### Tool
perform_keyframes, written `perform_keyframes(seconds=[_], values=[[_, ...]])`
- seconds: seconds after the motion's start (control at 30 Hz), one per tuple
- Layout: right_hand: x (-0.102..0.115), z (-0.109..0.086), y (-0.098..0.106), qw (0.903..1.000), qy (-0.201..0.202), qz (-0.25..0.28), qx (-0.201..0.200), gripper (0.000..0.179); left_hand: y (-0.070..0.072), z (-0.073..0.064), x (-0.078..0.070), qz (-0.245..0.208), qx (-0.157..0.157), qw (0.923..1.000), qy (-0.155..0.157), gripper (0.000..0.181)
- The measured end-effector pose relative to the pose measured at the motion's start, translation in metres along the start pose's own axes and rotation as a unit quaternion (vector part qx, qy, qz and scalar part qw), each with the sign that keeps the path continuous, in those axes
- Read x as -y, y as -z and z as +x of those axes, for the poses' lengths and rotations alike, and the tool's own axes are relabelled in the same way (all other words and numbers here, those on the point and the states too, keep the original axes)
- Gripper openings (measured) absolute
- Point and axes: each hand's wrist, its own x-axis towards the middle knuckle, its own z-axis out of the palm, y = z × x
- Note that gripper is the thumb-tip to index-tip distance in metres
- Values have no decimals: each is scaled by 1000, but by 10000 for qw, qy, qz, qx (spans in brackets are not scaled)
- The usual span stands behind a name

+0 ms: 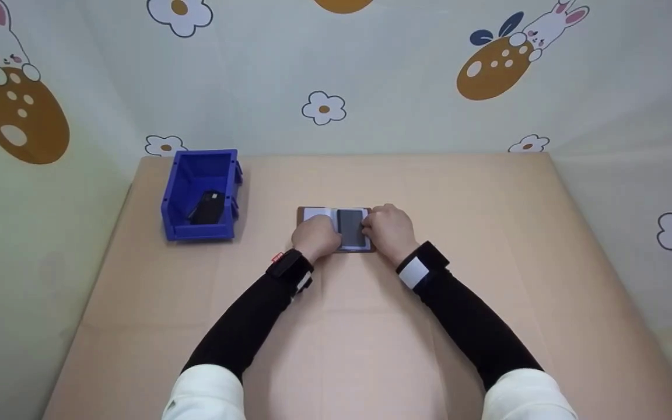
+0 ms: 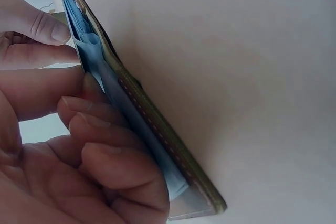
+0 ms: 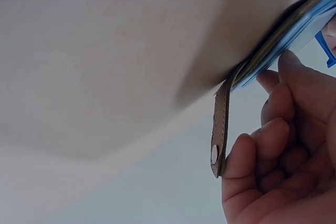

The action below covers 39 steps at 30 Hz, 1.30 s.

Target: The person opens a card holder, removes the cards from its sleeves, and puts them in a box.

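A brown-covered card holder (image 1: 300, 216) with clear plastic sleeves lies opened on the table in the head view. Over its right-side page is a dark grey card (image 1: 351, 229). My left hand (image 1: 316, 237) holds the holder's near middle, its curled fingers against the sleeves (image 2: 149, 142) in the left wrist view. From the right, my right hand (image 1: 391, 232) pinches the card's edge between thumb and forefinger. A strap (image 3: 220, 129) with a snap hangs off the cover beside my right fingers. Exactly how the left fingertips grip is partly hidden.
At the back left of the table (image 1: 476, 198) stands a blue plastic bin (image 1: 200, 232) with black flat items (image 1: 210, 207) inside. A patterned curtain (image 1: 266, 76) with flowers and rabbits surrounds the table's back and sides.
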Motion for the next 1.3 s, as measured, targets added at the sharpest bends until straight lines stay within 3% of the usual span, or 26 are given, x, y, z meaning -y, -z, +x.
perform_keyframes(seconds=[0.33, 0.77, 1.03, 1.3], values=[[-1, 2, 2, 9968, -558, 467, 334, 13, 0, 0, 1, -45, 50, 10000, 45, 15], [-1, 3, 2, 9972, -501, 474, 293, 12, 7, -3, 9, -236, 104, 9997, 17, 18], [0, 3, 4, 9973, -486, 452, 315, 12, 17, -3, 26, -715, 88, 9973, -153, 19], [0, 3, 5, 9970, -488, 497, 335, 11, 24, -4, 42, -1507, -42, 9882, -265, 30]])
